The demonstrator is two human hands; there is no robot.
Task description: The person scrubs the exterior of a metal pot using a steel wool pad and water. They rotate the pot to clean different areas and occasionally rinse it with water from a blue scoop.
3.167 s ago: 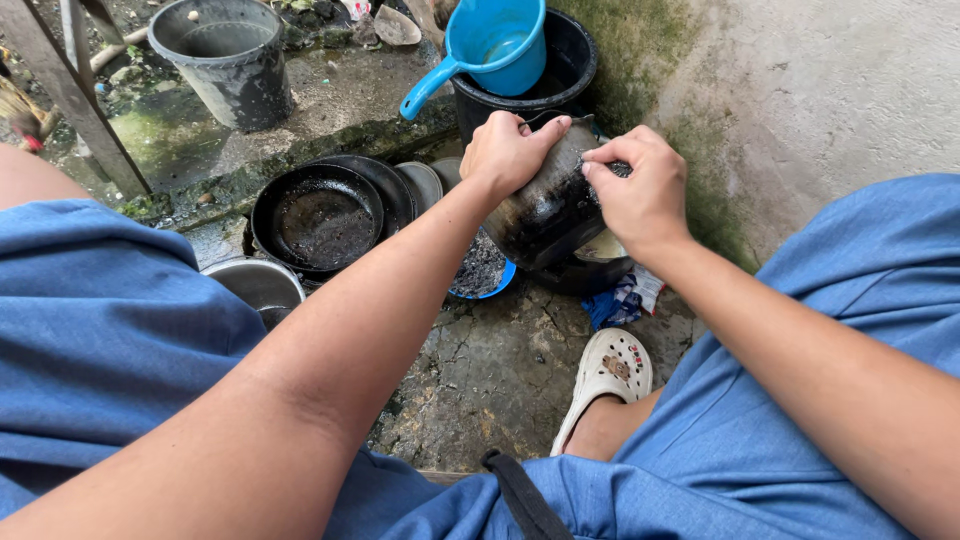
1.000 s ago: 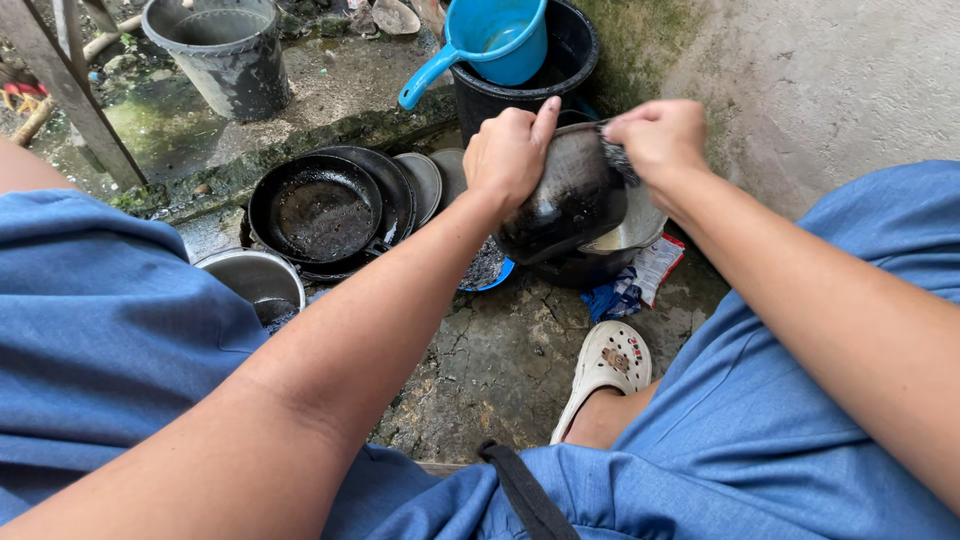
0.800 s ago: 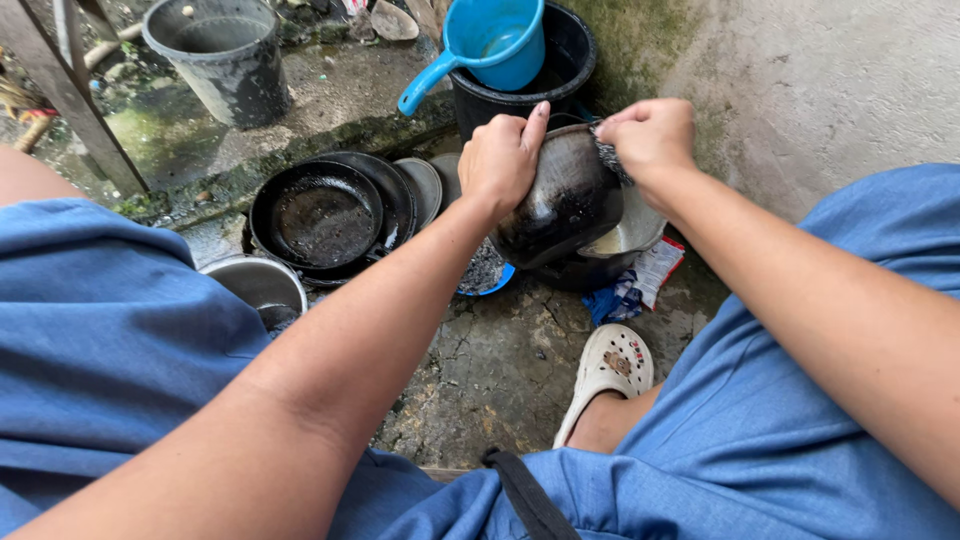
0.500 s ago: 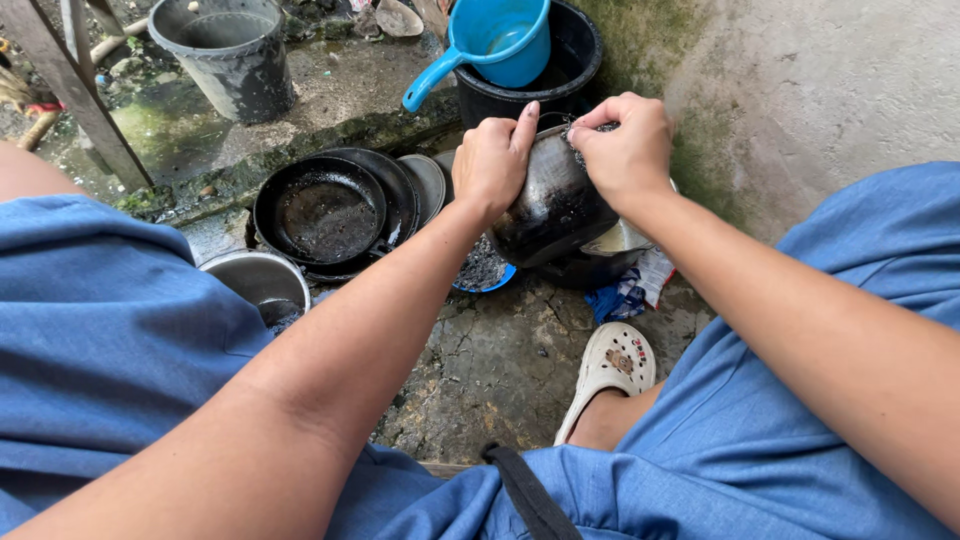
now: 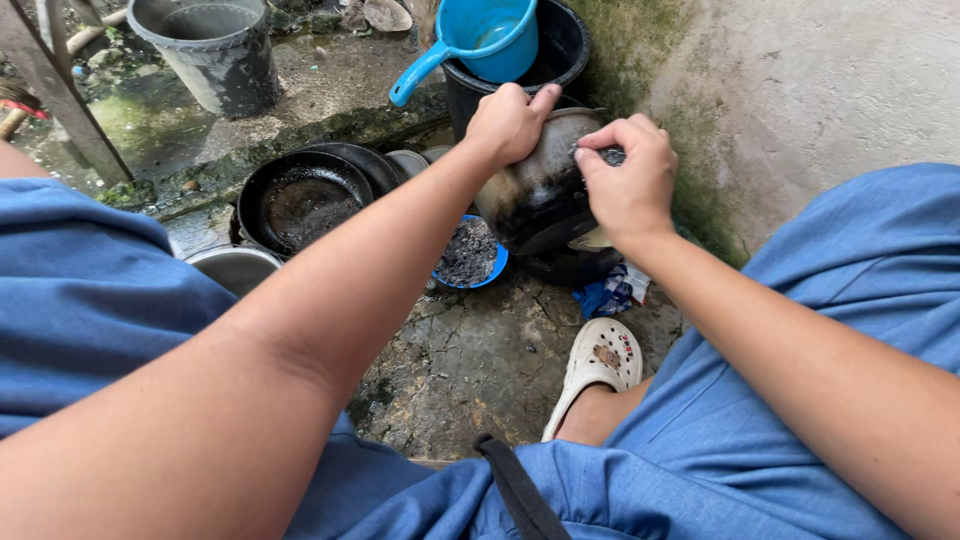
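The right hand (image 5: 630,185) had its fingers clamped on a dark scourer (image 5: 611,156) pressed to the blackened pot (image 5: 535,185); the left hand (image 5: 508,122) gripped the pot's far side; beyond its fingers stood a black bucket (image 5: 570,45).

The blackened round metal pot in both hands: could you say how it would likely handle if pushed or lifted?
The blackened round metal pot looks rigid, probably fairly light as the left hand steadies it. Its glossy wet sheen suggests slipperiness; its rounded belly may roll if released.

Glossy sooty metal pot (image 5: 540,190), wiry scourer (image 5: 611,156), rough cracked concrete floor (image 5: 480,360)
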